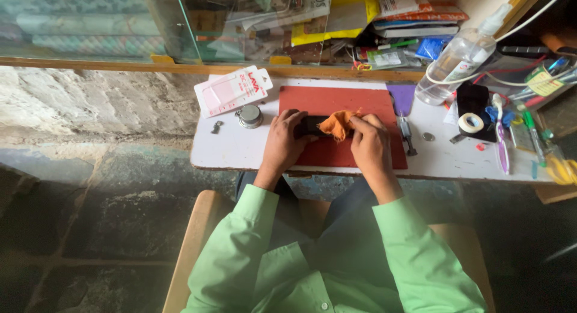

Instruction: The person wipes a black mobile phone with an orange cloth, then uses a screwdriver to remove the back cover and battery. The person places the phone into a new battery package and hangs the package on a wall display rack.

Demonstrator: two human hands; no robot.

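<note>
A small dark phone-like device [309, 125] lies on a red mat [336, 99] on the white worktop [240, 147]. My left hand [282, 141] grips the device at its left end. My right hand [369, 146] presses an orange cloth [336, 124] onto the device's right part. Most of the device is hidden under the cloth and fingers. Both sleeves are light green.
A pink-and-white package [231, 90] and a round metal tin [249, 116] lie left of the mat. On the right are a clear spray bottle [457, 60], a tape roll [470, 122], a toothbrush [500, 135], a screwdriver [407, 134] and small tools. A glass cabinet [180, 24] stands behind.
</note>
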